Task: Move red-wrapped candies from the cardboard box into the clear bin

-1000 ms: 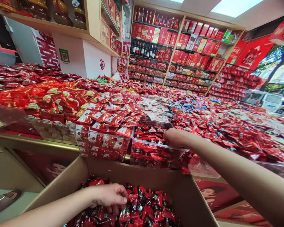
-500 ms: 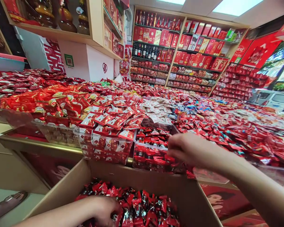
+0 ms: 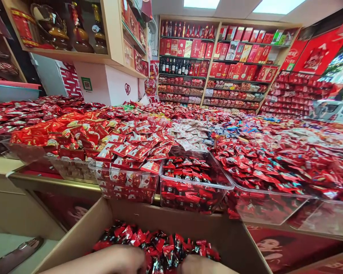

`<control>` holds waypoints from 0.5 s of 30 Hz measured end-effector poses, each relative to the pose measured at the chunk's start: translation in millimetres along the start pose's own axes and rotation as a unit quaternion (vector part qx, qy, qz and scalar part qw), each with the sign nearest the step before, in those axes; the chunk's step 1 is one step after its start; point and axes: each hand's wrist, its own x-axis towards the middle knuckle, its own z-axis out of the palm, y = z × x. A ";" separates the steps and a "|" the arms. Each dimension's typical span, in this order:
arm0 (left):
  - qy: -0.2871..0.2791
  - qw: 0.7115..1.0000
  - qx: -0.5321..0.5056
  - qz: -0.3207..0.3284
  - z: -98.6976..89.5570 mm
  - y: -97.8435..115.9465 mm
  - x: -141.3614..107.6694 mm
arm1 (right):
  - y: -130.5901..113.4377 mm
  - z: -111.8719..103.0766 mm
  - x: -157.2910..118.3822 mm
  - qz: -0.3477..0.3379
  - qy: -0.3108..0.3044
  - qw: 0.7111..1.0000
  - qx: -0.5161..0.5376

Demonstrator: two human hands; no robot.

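My left hand reaches low into an open cardboard box, its fingers hidden among small wrapped candies in red and black wrappers. My right hand is also down in the box at the bottom edge of the view, blurred, its fingers out of sight. Whether either hand grips candies cannot be made out. Just behind the box stands a clear plastic bin, partly filled with similar red and black candies laid in rows.
Beside that bin, another clear bin is heaped with red and white packets. Red-wrapped sweets fill bins to the right. Shelves with bottles and red boxes stand behind. A person's sandalled foot shows at lower left.
My right hand has come down from the clear bin into the cardboard box. My left hand stays in the box, slightly lower in view. The camera has tilted a little upward.
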 end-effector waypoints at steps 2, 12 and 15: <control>0.072 0.992 -0.099 0.030 -7.4 1.0 -1.3 | 1.8 -8.5 -8.8 0.002 0.075 0.991 0.113; 0.098 0.856 -0.468 0.195 -23.2 31.8 -5.3 | -1.3 -32.6 -12.8 -0.028 0.238 0.798 0.553; 0.066 0.814 -0.532 0.223 -24.8 33.4 -9.3 | -3.5 -36.8 -16.0 -0.052 0.236 0.751 0.614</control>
